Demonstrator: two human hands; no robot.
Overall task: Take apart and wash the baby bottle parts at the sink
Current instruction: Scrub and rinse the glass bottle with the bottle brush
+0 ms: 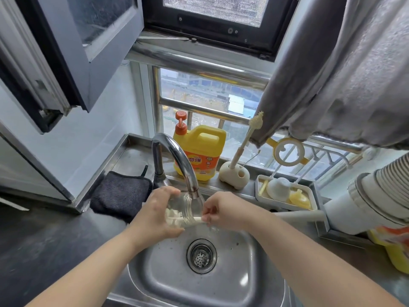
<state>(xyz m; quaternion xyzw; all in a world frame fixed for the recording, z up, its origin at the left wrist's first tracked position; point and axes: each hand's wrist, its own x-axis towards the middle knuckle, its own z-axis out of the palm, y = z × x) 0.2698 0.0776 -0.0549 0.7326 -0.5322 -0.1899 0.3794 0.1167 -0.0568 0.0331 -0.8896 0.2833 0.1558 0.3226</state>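
My left hand (155,214) grips a clear baby bottle (183,207), held on its side under the faucet spout (190,185) over the steel sink (247,282). A cream bottle brush (177,218) reaches into the bottle's mouth, its head showing through the clear wall. My right hand (223,212) pinches the brush handle at the bottle's opening. A white bottle cap (278,189) and a yellow nipple part (298,197) lie in the cream drying tray (261,197) to the right of the sink.
Yellow dish soap jug (200,151) with orange pump behind the faucet. A small brush in a cream stand (234,173) on the ledge. Dark cloth (120,193) left of the sink. Stacked cups (376,191) lie at right, a grey curtain (345,69) above.
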